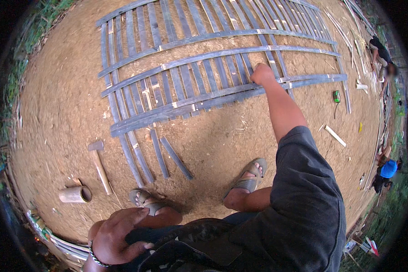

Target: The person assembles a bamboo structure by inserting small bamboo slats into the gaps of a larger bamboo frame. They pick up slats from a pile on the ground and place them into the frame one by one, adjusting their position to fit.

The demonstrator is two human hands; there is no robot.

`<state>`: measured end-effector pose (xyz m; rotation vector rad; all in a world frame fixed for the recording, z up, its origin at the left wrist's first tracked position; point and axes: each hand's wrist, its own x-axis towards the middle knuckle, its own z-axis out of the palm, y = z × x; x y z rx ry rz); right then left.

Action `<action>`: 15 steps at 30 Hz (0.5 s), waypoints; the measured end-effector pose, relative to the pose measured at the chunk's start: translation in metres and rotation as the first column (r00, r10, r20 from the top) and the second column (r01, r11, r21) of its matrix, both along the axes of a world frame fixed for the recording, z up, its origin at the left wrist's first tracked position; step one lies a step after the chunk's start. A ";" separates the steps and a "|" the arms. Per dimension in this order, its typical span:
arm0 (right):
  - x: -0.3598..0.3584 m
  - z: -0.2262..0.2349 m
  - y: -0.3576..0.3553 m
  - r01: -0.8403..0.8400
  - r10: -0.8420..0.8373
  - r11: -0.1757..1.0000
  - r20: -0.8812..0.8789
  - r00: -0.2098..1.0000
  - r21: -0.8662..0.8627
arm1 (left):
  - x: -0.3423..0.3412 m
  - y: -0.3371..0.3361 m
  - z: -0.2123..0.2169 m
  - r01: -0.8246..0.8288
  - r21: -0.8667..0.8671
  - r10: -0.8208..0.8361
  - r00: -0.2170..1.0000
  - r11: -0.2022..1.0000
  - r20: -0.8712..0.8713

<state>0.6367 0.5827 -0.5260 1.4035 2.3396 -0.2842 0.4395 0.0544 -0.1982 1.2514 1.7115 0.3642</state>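
A lattice of dark, flat bamboo slats and long crosswise rails lies on the ground ahead of me. My right hand reaches far forward over its near section, just above the nearest rails, beside the last in a row of short slats. Its fingers are curled closed; what they hold, if anything, is hidden. My left hand is at the lower left by my knee, with fingers stretched and thumb apart, and nothing in it. Two loose short slats lie on the dirt between the lattice and my sandalled feet.
A wooden-handled hammer and a cut bamboo tube lie at the left. To the right are a small green object, a pale bamboo strip and long poles. Two people are at the far right edge.
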 end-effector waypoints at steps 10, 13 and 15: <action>-0.008 0.004 -0.005 0.055 -0.055 0.998 -0.019 0.998 0.029 | 0.001 -0.009 -0.001 -0.006 0.007 0.006 0.999 1.000 -0.052; -0.007 0.008 -0.008 0.105 -0.103 0.994 -0.076 0.992 0.017 | 0.002 -0.011 0.001 -0.048 -0.002 0.047 0.998 0.999 -0.040; -0.004 0.004 -0.009 0.077 -0.076 0.997 -0.068 0.995 0.016 | 0.002 -0.013 0.001 -0.038 0.023 0.039 0.999 0.999 -0.038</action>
